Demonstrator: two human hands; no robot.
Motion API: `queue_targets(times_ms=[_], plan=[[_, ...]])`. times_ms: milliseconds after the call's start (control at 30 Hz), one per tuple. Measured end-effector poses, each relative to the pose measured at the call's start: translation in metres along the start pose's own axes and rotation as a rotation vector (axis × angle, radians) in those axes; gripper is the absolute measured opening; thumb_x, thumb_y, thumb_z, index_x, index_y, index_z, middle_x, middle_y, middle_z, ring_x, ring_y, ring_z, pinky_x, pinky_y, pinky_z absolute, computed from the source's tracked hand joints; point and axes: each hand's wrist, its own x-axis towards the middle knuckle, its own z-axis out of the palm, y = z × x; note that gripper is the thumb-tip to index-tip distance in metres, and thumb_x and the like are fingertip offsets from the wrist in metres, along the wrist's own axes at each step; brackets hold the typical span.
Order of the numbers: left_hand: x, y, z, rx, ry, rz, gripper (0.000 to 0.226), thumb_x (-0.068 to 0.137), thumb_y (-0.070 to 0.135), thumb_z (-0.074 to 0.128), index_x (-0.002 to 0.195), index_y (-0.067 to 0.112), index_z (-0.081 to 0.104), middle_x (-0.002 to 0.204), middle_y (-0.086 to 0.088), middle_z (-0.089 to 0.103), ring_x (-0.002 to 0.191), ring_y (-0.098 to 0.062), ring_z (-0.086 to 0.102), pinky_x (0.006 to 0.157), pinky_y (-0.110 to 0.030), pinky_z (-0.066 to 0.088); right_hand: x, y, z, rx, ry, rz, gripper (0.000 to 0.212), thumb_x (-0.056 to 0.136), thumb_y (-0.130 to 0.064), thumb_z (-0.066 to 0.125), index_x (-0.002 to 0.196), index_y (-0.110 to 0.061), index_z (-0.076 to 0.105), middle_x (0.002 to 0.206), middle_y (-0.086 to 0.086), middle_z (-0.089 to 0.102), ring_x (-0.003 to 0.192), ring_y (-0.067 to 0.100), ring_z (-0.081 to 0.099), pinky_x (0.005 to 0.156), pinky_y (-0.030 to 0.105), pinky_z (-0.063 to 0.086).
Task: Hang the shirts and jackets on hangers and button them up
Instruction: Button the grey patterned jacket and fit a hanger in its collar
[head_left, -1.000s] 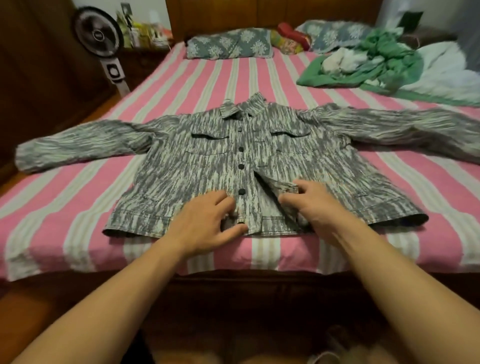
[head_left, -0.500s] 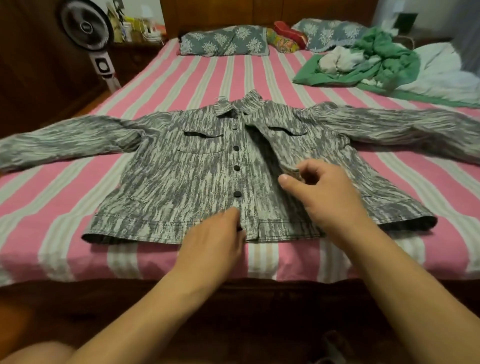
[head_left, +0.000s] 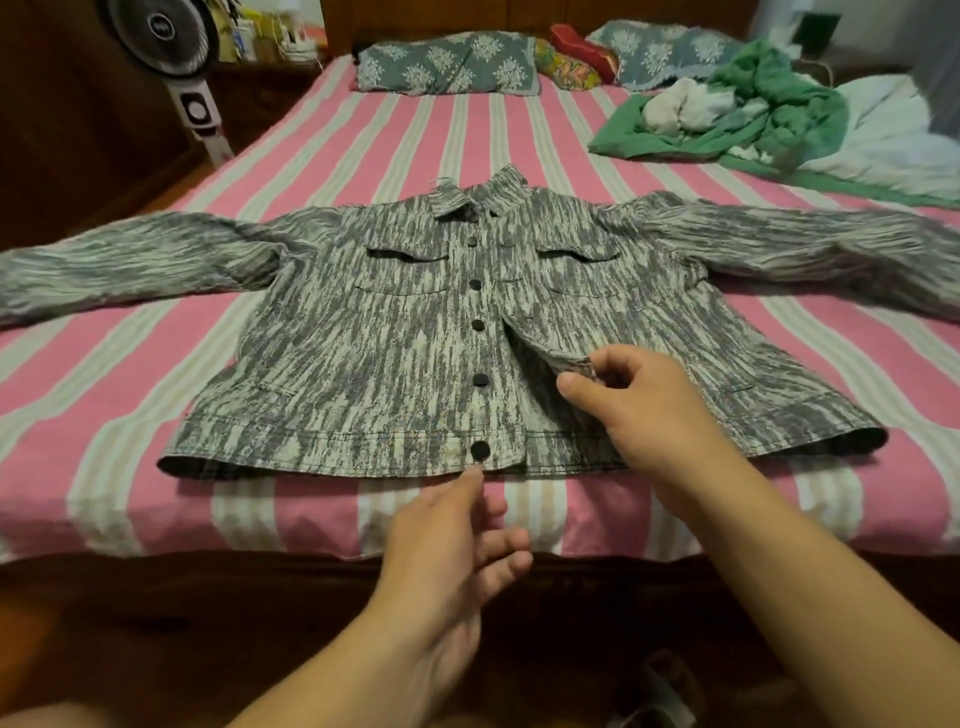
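On the bed (head_left: 332, 156), we're pinching the jacket (head_left: 363, 353) placket w/ right hand (head_left: 639, 400); left hand (head_left: 447, 545) hovering loose, empty. Risk: pulling fabric skews buttonholes, misaligning buttons.

Pink-striped bed (head_left: 363, 156), dark wooden headboard (head_left: 519, 15), standing fan (head_left: 171, 36) beside it.

Lying flat on the striped bed (head_left: 156, 395), grey mottled jacket (head_left: 363, 353) with sleeves spread wide. Right hand (head_left: 649, 405) pinching the folded-back front edge, left hand (head_left: 452, 540) hovering loose just below the bottom button (head_left: 480, 450).
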Motion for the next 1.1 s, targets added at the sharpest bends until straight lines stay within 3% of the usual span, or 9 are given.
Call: queue_targets(times_ms=[167, 300, 400, 567, 667, 800, 933, 1000, 1100], plan=[[0.007, 0.016, 0.004, -0.071, 0.096, 0.078, 0.017, 0.104, 0.026, 0.055, 0.103, 0.01, 0.058, 0.075, -0.007, 0.061, 0.038, -0.013, 0.055, 0.036, -0.023, 0.046, 0.002, -0.007, -0.002, 0.038, 0.023, 0.023, 0.026, 0.089, -0.021, 0.074, 0.07, -0.017, 0.058, 0.061, -0.005, 0.049, 0.055, 0.009, 0.045, 0.056, 0.027, 0.035], [0.006, 0.021, 0.007, -0.103, 0.083, -0.003, 0.029, 0.102, 0.034, 0.058, 0.087, 0.009, 0.057, 0.062, -0.005, 0.066, 0.038, -0.014, 0.056, 0.036, -0.021, 0.045, 0.005, -0.007, 0.001, 0.03, 0.029, 0.048, 0.026, 0.088, -0.023, 0.076, 0.068, -0.018, 0.06, 0.061, -0.005, 0.054, 0.058, 0.014, 0.051, 0.061, 0.031, 0.04], [0.007, 0.024, 0.009, -0.118, 0.057, -0.016, 0.027, 0.1, 0.037, 0.061, 0.093, 0.011, 0.059, 0.066, -0.006, 0.071, 0.042, -0.015, 0.059, 0.038, -0.023, 0.047, 0.007, -0.01, 0.004, 0.039, 0.017, 0.054, 0.027, 0.088, -0.02, 0.075, 0.067, -0.019, 0.058, 0.058, -0.008, 0.053, 0.056, 0.011, 0.052, 0.057, 0.028, 0.042], [0.019, 0.023, 0.016, -0.088, 0.04, -0.008, 0.019, 0.104, 0.023, 0.055, 0.098, 0.007, 0.063, 0.051, 0.002, 0.061, 0.037, -0.008, 0.055, 0.036, -0.019, 0.042, 0.007, -0.016, 0.009, -0.031, -0.005, 0.043, 0.027, 0.088, -0.019, 0.075, 0.071, -0.006, 0.059, 0.061, 0.001, 0.057, 0.058, 0.016, 0.056, 0.059, 0.035, 0.047], [0.017, 0.019, 0.016, -0.029, 0.058, 0.109, 0.024, 0.104, 0.022, 0.057, 0.086, 0.007, 0.057, 0.047, 0.002, 0.054, 0.035, -0.009, 0.05, 0.034, -0.019, 0.037, 0.006, -0.017, 0.008, -0.097, -0.071, 0.057, 0.033, 0.089, -0.022, 0.075, 0.08, 0.005, 0.059, 0.07, 0.011, 0.059, 0.062, 0.021, 0.058, 0.064, 0.04, 0.052], [0.015, 0.018, 0.011, 0.111, 0.045, 0.29, 0.037, 0.101, 0.025, 0.062, 0.069, 0.006, 0.056, 0.049, -0.002, 0.055, 0.04, -0.014, 0.05, 0.039, -0.024, 0.039, 0.003, -0.02, 0.004, -0.072, -0.123, 0.058, 0.021, 0.089, -0.022, 0.076, 0.075, -0.009, 0.068, 0.073, 0.007, 0.068, 0.069, 0.023, 0.067, 0.073, 0.045, 0.059], [0.023, 0.034, 0.004, 0.402, 0.093, 0.545, 0.042, 0.095, 0.027, 0.071, 0.058, 0.01, 0.058, 0.046, 0.003, 0.052, 0.043, -0.014, 0.044, 0.05, -0.031, 0.035, 0.003, -0.032, -0.005, 0.005, -0.043, -0.076, 0.015, 0.09, -0.022, 0.075, 0.078, -0.014, 0.071, 0.068, -0.001, 0.066, 0.065, 0.014, 0.063, 0.064, 0.033, 0.053], [0.024, 0.041, 0.003, 0.595, 0.109, 0.661, 0.048, 0.092, 0.033, 0.073, 0.056, 0.007, 0.056, 0.043, 0.009, 0.04, 0.041, -0.008, 0.031, 0.047, -0.031, 0.026, 0.002, -0.037, -0.004, -0.04, -0.09, -0.121, 0.015, 0.089, -0.022, 0.075, 0.077, -0.014, 0.071, 0.063, -0.004, 0.065, 0.06, 0.008, 0.06, 0.059, 0.026, 0.048], [0.031, 0.037, 0.002, 0.643, 0.073, 0.685, 0.052, 0.091, 0.035, 0.074, 0.059, -0.003, 0.057, 0.043, 0.009, 0.038, 0.042, -0.007, 0.028, 0.045, -0.029, 0.023, 0.0, -0.037, 0.012, -0.131, -0.196, -0.134, 0.015, 0.088, -0.019, 0.076, 0.075, -0.013, 0.071, 0.065, 0.002, 0.067, 0.06, 0.007, 0.057, 0.06, 0.029, 0.045]])
